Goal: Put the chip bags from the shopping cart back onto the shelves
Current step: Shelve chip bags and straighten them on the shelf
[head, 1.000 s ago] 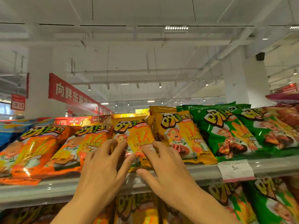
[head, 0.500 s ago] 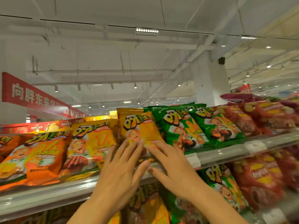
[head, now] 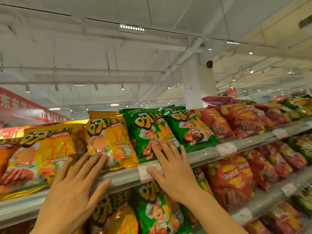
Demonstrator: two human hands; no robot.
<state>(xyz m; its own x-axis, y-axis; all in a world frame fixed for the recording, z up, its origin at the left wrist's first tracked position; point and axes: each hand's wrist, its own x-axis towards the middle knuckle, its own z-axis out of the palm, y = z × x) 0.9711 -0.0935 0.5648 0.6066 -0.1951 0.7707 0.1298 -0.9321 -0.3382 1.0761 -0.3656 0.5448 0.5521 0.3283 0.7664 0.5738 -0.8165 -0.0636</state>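
Observation:
A yellow chip bag leans on the top shelf, between a wider yellow bag and a green chip bag. My left hand lies flat with straight fingers, its fingertips touching the lower edge of the yellow chip bag. My right hand is spread flat too, fingertips on the bottom of the green chip bag and thumb on a white price tag. Neither hand holds anything. The shopping cart is out of view.
A second green bag and red Lay's bags fill the top shelf to the right. The shelf below holds more yellow, green and red bags. A white pillar and red banners stand behind.
The view has swung right and both hands have slid right along the shelf. My right hand went from the yellow chip bag to the green chip bag; my left hand stays at the yellow one.

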